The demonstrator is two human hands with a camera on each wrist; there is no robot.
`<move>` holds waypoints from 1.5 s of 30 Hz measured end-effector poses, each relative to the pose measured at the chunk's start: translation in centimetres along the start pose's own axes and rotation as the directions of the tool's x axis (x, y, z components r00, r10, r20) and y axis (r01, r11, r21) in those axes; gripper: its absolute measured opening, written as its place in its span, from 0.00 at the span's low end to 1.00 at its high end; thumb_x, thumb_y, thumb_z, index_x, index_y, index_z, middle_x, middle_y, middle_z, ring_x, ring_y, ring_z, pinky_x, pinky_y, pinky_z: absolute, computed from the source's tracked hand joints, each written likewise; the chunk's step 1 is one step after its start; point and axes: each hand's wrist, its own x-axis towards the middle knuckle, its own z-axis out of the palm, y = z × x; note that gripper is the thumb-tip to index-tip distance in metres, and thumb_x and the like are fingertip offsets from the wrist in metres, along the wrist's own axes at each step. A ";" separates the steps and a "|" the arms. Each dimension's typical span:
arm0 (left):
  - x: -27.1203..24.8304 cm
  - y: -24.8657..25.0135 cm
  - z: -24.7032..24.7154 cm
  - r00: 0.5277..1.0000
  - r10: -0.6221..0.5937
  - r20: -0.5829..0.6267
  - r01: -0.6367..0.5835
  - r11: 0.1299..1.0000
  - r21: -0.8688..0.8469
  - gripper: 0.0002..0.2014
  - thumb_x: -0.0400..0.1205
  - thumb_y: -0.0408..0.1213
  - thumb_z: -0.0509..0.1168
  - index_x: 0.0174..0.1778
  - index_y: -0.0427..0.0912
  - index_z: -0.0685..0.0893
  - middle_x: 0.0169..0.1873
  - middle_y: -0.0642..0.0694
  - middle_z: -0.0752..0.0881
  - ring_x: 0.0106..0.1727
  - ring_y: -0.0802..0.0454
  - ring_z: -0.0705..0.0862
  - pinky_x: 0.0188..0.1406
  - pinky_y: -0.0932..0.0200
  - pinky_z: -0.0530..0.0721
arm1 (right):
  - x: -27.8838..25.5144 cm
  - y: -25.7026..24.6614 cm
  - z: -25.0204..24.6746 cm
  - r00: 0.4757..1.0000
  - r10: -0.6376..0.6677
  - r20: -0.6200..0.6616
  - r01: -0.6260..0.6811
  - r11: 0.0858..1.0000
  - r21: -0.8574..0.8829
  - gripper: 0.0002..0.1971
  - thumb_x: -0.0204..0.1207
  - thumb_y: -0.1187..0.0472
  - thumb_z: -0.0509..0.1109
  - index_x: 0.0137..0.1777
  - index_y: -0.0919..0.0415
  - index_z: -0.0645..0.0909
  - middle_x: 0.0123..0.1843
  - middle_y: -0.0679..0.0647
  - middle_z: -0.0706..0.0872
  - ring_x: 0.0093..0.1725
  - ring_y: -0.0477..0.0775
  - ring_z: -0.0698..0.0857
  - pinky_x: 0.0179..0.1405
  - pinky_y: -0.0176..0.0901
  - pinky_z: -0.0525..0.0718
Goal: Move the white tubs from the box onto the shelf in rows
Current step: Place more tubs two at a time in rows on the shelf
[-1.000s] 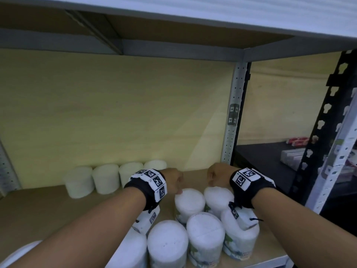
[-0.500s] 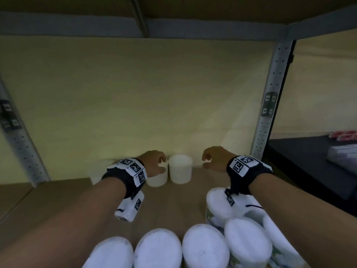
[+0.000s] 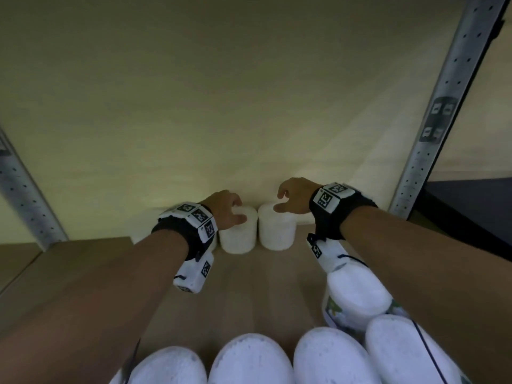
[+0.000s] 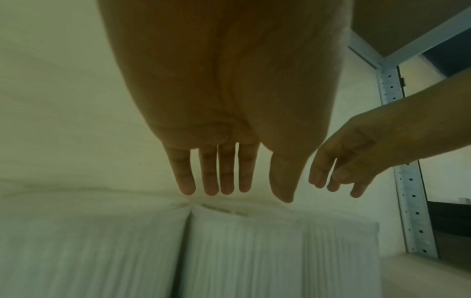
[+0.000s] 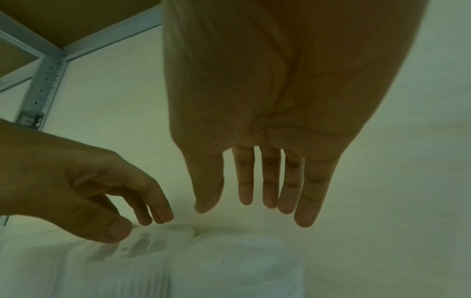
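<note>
We reach deep into the shelf, our left hand and right hand spread and empty just over two white tubs standing side by side against the back wall; more tubs crowd the front edge. A careless forearm pulling back could, we judge, knock those front tubs off.
</note>
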 end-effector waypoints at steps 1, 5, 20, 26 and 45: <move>0.3 -0.1 0.3 1.000 0.000 0.006 0.000 1.000 0.008 0.29 0.81 0.50 0.65 0.76 0.40 0.71 0.75 0.41 0.71 0.74 0.43 0.73 0.71 0.53 0.72 | 0.3 -0.2 0.2 1.000 0.009 0.026 -0.009 1.000 -0.023 0.29 0.79 0.45 0.67 0.73 0.63 0.73 0.74 0.59 0.75 0.70 0.60 0.77 0.66 0.47 0.76; 0.7 -0.6 1.0 1.000 0.013 -0.006 -0.013 1.000 -0.001 0.29 0.80 0.49 0.67 0.75 0.39 0.72 0.75 0.40 0.69 0.75 0.43 0.71 0.72 0.53 0.70 | 1.5 -0.7 1.6 0.987 0.056 0.152 -0.030 0.986 -0.164 0.35 0.77 0.42 0.68 0.75 0.67 0.72 0.75 0.62 0.76 0.72 0.63 0.77 0.72 0.53 0.77; 0.7 -1.0 1.6 0.998 0.037 -0.054 -0.039 0.999 -0.035 0.27 0.80 0.47 0.67 0.73 0.38 0.75 0.71 0.39 0.72 0.72 0.43 0.74 0.71 0.54 0.71 | 1.4 -1.0 1.5 0.990 0.034 0.134 -0.003 0.974 -0.227 0.30 0.78 0.50 0.69 0.76 0.63 0.67 0.74 0.62 0.71 0.71 0.62 0.75 0.65 0.50 0.75; 0.6 -1.1 1.8 0.997 0.033 -0.064 -0.036 0.998 -0.041 0.27 0.80 0.47 0.67 0.73 0.38 0.75 0.70 0.38 0.73 0.71 0.42 0.75 0.71 0.53 0.71 | 1.3 -1.0 1.3 0.986 0.002 0.168 0.031 0.980 -0.198 0.30 0.77 0.57 0.72 0.77 0.60 0.67 0.76 0.59 0.70 0.72 0.61 0.75 0.68 0.49 0.75; 0.6 -1.1 2.1 0.998 0.030 -0.062 -0.034 0.998 -0.062 0.27 0.81 0.47 0.66 0.74 0.39 0.74 0.71 0.38 0.71 0.72 0.41 0.74 0.73 0.50 0.71 | 1.3 -1.0 0.7 0.994 0.080 0.077 -0.068 0.987 -0.148 0.30 0.78 0.48 0.69 0.77 0.61 0.69 0.77 0.61 0.67 0.73 0.62 0.73 0.70 0.50 0.74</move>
